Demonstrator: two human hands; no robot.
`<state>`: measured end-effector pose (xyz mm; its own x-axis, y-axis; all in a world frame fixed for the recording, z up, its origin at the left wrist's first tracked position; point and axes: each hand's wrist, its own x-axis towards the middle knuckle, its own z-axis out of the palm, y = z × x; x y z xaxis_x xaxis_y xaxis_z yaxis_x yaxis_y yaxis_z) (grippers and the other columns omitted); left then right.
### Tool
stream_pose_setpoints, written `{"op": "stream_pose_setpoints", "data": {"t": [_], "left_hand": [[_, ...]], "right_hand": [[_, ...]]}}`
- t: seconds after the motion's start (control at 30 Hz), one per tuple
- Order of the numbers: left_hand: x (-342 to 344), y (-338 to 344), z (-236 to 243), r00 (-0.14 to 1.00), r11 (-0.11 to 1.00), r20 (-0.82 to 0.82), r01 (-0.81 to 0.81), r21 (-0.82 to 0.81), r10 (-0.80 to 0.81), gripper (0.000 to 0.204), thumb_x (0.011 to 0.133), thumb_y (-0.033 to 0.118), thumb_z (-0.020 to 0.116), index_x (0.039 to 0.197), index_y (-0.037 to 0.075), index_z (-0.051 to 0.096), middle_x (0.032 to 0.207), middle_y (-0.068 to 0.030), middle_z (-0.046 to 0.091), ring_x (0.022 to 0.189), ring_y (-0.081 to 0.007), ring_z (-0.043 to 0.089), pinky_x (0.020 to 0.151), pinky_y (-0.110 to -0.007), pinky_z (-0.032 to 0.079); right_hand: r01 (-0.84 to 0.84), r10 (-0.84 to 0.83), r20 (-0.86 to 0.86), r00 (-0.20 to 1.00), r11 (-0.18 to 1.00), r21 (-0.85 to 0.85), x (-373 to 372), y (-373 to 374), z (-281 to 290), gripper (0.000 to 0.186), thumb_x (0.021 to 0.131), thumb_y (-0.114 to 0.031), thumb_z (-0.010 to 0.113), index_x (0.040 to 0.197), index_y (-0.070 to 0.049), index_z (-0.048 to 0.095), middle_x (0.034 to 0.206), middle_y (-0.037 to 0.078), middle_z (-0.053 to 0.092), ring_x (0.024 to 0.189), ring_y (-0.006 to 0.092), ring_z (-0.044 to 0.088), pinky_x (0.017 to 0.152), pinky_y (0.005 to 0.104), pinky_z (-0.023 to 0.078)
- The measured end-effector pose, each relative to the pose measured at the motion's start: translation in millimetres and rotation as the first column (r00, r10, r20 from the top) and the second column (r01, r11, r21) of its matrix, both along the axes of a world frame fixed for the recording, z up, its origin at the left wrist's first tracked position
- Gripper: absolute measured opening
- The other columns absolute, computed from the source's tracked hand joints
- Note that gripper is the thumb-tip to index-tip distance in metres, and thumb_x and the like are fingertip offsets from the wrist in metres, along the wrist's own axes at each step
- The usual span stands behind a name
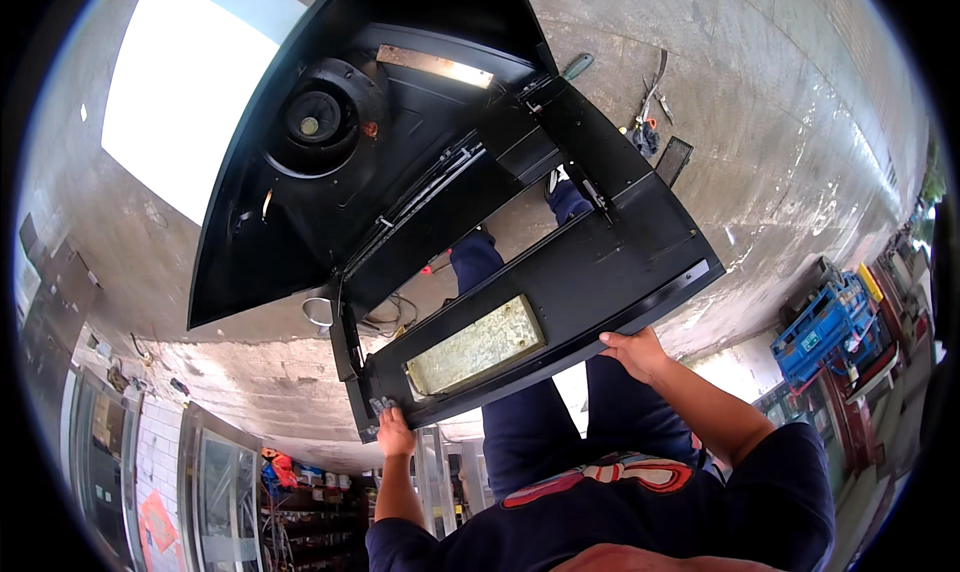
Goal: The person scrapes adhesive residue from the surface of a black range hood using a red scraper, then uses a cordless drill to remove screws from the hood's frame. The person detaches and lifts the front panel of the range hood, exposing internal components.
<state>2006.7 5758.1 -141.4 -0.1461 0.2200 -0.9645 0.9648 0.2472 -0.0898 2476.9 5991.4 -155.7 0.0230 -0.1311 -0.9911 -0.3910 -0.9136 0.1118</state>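
A large black range hood housing [640, 207] stands open in front of me, with a rectangular gap through its middle. Its far section carries a round fan inlet [312, 122] and a rusty, pale strip [435, 65]. A long galvanized metal box [478, 346] is fixed on the near panel. At the panel's near left corner, my left hand [395, 436] is closed round the edge. My right hand [640, 355] grips the near edge further right, thumb on top, fingers hidden beneath. Both forearms reach in from below.
On the concrete floor to the right lie a green-handled tool [578, 66], pliers [662, 102] and a dark rectangular piece [675, 162]. A white sheet [185, 97] lies at the far left. Glass-fronted frames [220, 487] stand near left; a blue crate-like object [825, 327] is at right.
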Motion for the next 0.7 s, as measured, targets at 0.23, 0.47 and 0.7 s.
{"op": "stream_pose_setpoints", "data": {"t": [0.23, 0.47, 0.7], "left_hand": [[-7.7, -17.8, -0.5, 0.991, 0.987, 0.012, -0.135, 0.091, 0.134, 0.047, 0.059, 0.004, 0.067, 0.103, 0.007, 0.051, 0.106, -0.0131, 0.053, 0.102, -0.0339, 0.053, 0.080, -0.044, 0.051], [-7.8, -17.7, -11.6, 0.989, 0.982, 0.026, -0.147, 0.117, 0.145, 0.045, 0.058, 0.001, 0.066, 0.100, 0.005, 0.049, 0.103, -0.0139, 0.053, 0.100, -0.0354, 0.052, 0.079, -0.043, 0.051], [1.9, -30.0, -15.9, 0.978, 0.979, -0.029, -0.204, 0.022, 0.205, 0.052, 0.054, 0.004, 0.072, 0.101, 0.007, 0.050, 0.110, -0.0132, 0.052, 0.106, -0.0348, 0.052, 0.079, -0.043, 0.052]], "right_hand": [[-0.278, 0.084, -0.441, 0.894, 0.876, -0.395, -14.7, 68.8, 45.8, 0.038, 0.092, -0.021, 0.060, 0.117, 0.006, 0.052, 0.108, 0.019, 0.063, 0.106, 0.0297, 0.062, 0.090, 0.0385, 0.051], [-0.632, 0.730, -0.246, 0.637, 0.678, 0.376, -29.7, 248.0, -77.3, 0.030, 0.093, -0.018, 0.057, 0.116, 0.001, 0.058, 0.098, 0.012, 0.066, 0.081, 0.0174, 0.066, 0.075, 0.0303, 0.055], [-0.885, 0.919, 0.206, 0.336, 0.234, 0.402, -69.2, 290.6, -335.5, 0.032, 0.092, -0.017, 0.055, 0.116, 0.003, 0.060, 0.101, 0.009, 0.066, 0.092, 0.0147, 0.062, 0.081, 0.0301, 0.050]]}}
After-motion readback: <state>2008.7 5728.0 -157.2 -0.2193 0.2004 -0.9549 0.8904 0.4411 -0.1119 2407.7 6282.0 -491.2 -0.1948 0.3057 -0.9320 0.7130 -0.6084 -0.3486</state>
